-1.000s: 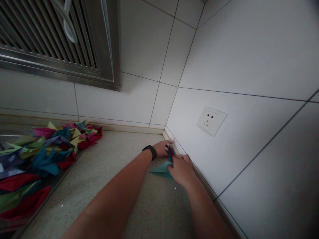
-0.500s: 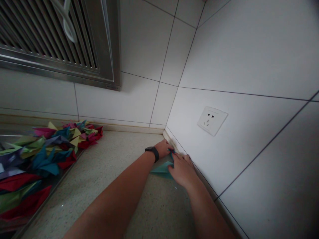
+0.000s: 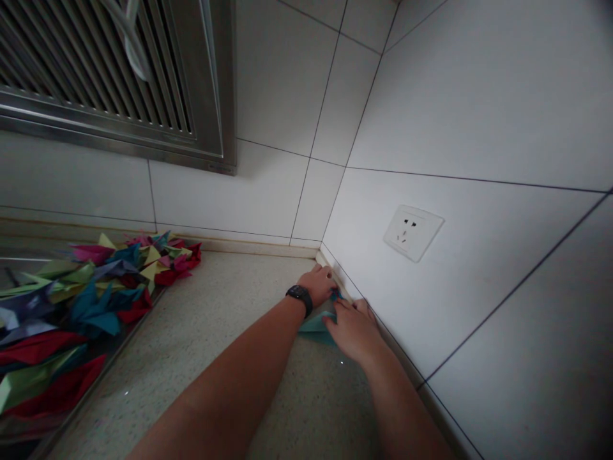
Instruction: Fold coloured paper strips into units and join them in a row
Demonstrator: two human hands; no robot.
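Our left hand (image 3: 317,284) turned over, wrist nearer our right hand (image 3: 353,326) than a second ago, its fingers curled at a small blue paper (image 3: 336,294) by the wall (image 3: 479,275), grip hidden from us, right fingers loosely bent against it, thumb on teal paper (image 3: 316,326)

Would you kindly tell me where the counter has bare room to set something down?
Bare counter shows between the folded papers and left forearm, and between it and the right forearm, nearer than the teal paper. It is crowded near the corner, around the left hand and right hand, and among the folded papers.
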